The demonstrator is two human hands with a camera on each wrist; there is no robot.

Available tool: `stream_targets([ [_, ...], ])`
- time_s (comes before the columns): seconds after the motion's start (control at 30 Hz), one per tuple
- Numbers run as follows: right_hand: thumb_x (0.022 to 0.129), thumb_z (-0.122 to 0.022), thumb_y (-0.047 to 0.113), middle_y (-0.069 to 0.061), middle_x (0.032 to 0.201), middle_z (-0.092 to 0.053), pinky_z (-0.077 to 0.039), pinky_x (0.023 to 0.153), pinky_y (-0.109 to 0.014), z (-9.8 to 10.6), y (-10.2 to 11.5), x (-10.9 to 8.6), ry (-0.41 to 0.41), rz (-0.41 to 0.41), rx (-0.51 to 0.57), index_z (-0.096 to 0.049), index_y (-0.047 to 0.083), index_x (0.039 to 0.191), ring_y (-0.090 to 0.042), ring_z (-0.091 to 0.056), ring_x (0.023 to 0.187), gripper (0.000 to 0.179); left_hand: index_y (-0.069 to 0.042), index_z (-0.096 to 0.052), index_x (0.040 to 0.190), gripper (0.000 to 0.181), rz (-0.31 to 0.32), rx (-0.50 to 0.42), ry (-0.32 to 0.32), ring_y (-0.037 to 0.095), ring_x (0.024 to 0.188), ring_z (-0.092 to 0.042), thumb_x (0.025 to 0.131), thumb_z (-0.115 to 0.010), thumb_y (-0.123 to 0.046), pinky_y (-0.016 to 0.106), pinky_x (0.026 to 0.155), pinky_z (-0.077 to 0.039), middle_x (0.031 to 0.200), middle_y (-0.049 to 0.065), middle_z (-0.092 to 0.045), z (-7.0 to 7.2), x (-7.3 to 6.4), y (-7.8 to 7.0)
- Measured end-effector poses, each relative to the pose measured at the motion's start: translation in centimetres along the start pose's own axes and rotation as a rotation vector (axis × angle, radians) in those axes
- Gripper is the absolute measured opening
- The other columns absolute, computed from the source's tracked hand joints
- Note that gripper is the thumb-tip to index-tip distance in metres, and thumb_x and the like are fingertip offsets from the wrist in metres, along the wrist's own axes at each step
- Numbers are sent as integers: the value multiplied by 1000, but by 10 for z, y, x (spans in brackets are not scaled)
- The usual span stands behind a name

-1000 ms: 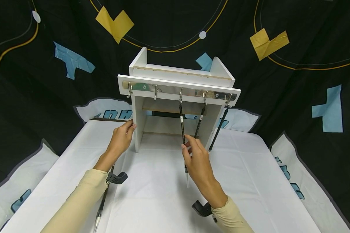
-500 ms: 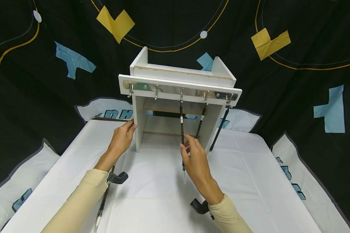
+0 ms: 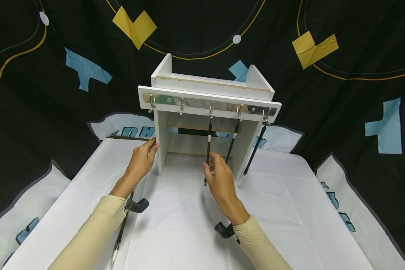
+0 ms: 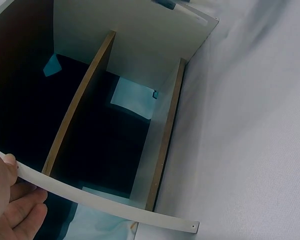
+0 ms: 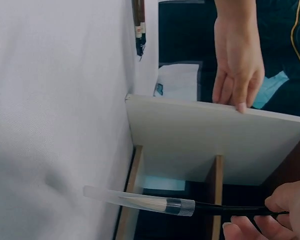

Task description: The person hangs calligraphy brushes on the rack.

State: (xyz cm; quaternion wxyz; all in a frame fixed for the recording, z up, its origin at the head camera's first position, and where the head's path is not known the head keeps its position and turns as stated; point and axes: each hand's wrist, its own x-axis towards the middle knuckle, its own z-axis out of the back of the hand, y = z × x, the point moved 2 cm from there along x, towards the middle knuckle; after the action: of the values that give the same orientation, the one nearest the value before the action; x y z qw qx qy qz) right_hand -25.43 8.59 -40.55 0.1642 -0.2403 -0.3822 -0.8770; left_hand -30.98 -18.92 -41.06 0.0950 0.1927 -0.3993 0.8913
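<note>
Well over to the left, a dark, slender brush (image 3: 120, 232) lies on the white tablecloth (image 3: 273, 210), its pale, clear-looking end pointing back toward the person; the left cuff and wrist mount hide part of it, and the bottom edge crops it. Next comes the left hand (image 3: 141, 161), pinching the front edge of the smooth white side panel (image 3: 162, 135), thumb on the inner face and fingers round the outside. That panel belongs to a boxy board shelf with raw brownish edges on its crosspieces.

Across its front rail runs a shiny metal strip (image 3: 195, 103) of curved hooks. From the middle one hangs the held brush (image 3: 208, 148), black-handled with a white band, its long axis nearly vertical, lower end leaning slightly left and tip down. The right hand (image 3: 221, 180) pinches its handle between thumb and fingers. The right wrist view shows pale bristles tapering inside a clear sleeve (image 5: 102, 194); from the head that sleeve is barely discernible.

Farther right hang a second brush (image 3: 232, 144), its lower part hidden by the right hand, and a plain black one (image 3: 254, 152), slanting down leftward, its tip faint against the cloth.
</note>
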Motion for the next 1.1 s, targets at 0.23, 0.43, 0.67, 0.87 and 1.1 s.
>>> stream_targets([
  [0.23,103,-68,12,-12,108,-69,-63,76,-32,-19,-3,15,14,0,-12,-58,-2,136,-24,-74,95,37,2,-53,151,42,7,-5,1,48,128,-63,115,-45,-20,63,103,-53,142,28,-63,0,0,0],
  [0.43,103,-69,10,-12,106,-69,-63,74,-31,-28,-6,20,15,-4,-23,-59,-4,133,-23,-74,92,35,1,-52,151,42,7,-5,6,48,129,-63,115,-46,-20,63,103,-53,143,28,-63,0,0,0],
  [0.67,101,-70,9,-11,104,-69,-63,73,-32,-32,-10,22,13,-5,-36,-59,-4,132,-23,-74,91,35,2,-52,152,42,11,0,10,48,129,-62,115,-46,-19,64,104,-53,143,28,-62,1,0,-1],
  [0.87,101,-72,9,-10,102,-69,-62,70,-33,-34,-12,22,15,-12,-41,-62,1,118,-24,-73,89,21,1,-52,152,42,13,1,10,48,129,-62,115,-46,-19,64,104,-52,144,27,-62,1,0,-2],
  [1.1,102,-71,13,-11,104,-67,-61,70,-36,-34,-13,23,14,-28,-38,-61,1,120,-28,-72,91,25,0,-53,151,42,14,1,11,48,129,-62,115,-46,-21,64,104,-52,144,27,-62,1,0,-1],
])
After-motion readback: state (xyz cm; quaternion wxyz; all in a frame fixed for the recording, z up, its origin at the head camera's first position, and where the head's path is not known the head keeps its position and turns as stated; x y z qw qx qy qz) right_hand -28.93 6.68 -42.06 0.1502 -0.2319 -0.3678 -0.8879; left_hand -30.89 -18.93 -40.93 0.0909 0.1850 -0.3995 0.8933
